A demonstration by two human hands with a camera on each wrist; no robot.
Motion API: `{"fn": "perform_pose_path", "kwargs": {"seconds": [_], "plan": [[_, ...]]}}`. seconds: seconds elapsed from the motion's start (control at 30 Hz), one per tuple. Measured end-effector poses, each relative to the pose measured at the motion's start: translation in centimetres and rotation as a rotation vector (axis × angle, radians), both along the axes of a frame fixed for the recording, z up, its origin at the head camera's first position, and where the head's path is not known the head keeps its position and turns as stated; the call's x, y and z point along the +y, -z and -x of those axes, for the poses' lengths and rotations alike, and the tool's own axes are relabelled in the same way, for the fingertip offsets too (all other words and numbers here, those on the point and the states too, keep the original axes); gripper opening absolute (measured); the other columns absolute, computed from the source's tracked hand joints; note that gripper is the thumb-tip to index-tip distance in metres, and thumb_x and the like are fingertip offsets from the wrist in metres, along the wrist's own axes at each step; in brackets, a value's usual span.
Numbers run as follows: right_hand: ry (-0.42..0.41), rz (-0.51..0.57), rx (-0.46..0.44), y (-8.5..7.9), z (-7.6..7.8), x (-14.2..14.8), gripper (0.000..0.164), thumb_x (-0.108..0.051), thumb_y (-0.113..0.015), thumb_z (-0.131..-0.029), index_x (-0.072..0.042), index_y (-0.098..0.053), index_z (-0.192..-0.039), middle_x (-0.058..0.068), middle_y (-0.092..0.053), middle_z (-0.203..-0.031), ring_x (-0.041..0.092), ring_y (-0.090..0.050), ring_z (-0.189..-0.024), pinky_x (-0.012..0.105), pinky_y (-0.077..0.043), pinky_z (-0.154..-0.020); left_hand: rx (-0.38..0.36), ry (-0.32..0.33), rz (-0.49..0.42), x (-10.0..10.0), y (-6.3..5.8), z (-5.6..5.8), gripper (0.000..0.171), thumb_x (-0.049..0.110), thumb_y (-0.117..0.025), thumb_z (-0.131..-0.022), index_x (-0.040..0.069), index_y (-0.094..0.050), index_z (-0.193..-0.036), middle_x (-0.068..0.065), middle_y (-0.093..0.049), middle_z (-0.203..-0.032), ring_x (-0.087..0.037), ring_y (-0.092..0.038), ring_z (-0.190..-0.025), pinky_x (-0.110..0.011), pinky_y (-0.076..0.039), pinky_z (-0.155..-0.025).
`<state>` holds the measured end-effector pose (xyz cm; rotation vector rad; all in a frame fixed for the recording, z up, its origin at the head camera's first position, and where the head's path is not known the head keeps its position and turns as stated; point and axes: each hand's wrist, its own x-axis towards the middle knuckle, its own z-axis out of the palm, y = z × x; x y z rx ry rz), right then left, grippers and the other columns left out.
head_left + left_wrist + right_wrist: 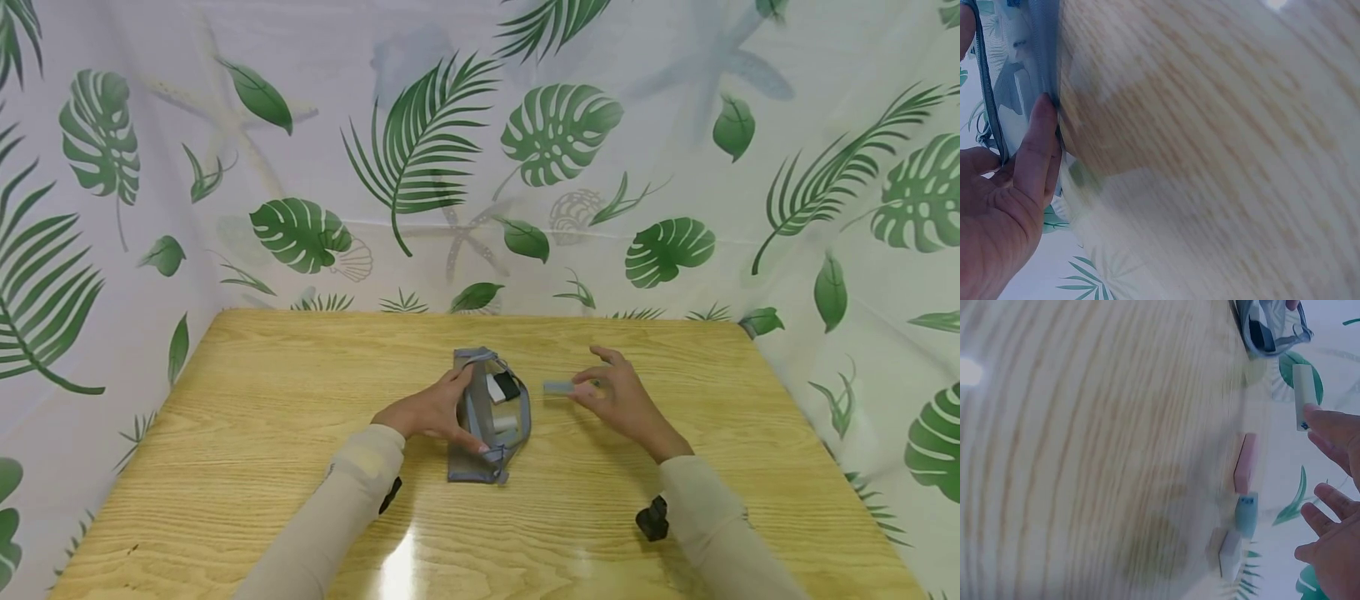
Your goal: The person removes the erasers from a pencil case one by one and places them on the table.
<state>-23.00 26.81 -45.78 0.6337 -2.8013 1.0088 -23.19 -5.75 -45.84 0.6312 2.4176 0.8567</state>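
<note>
A grey zip pouch [468, 467] with see-through mesh sits on the table, its mouth spread toward the right. My left hand [438, 410] grips it by the rim, thumb at the near end and fingers at the far end. Inside lie a black-and-white block [506, 386] and pale pieces [505, 425]. To the right of the mouth, my right hand [622, 400] pinches a pale, bar-shaped block [1302, 394] between thumb and fingertip, pointing toward the pouch. Its other fingers are spread.
In the right wrist view, a pink block [1246, 464], a teal block [1247, 514] and a whitish block [1230, 555] stand in a row on the wooden table [300, 358]. A leaf-print curtain [465, 167] surrounds the table's back and sides.
</note>
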Motion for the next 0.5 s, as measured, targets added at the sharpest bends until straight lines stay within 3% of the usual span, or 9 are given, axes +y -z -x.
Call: {"fn": "perform_pose_path", "kwargs": {"seconds": [0.5], "plan": [[0.066,-0.009,-0.031,0.5,-0.9,3.6,0.02,-0.015,-0.076,-0.092,0.002,-0.076,-0.103,0.037,-0.036,-0.148,0.058,-0.03,-0.137,0.076,-0.028,-0.103,-0.005,-0.004,-0.005,-0.1,-0.1,-0.1,0.128,0.044,-0.088,-0.078,0.008,-0.001,-0.164,-0.02,-0.002,-0.168,-0.035,-0.013,-0.154,-0.053,-0.03,-0.117]]}}
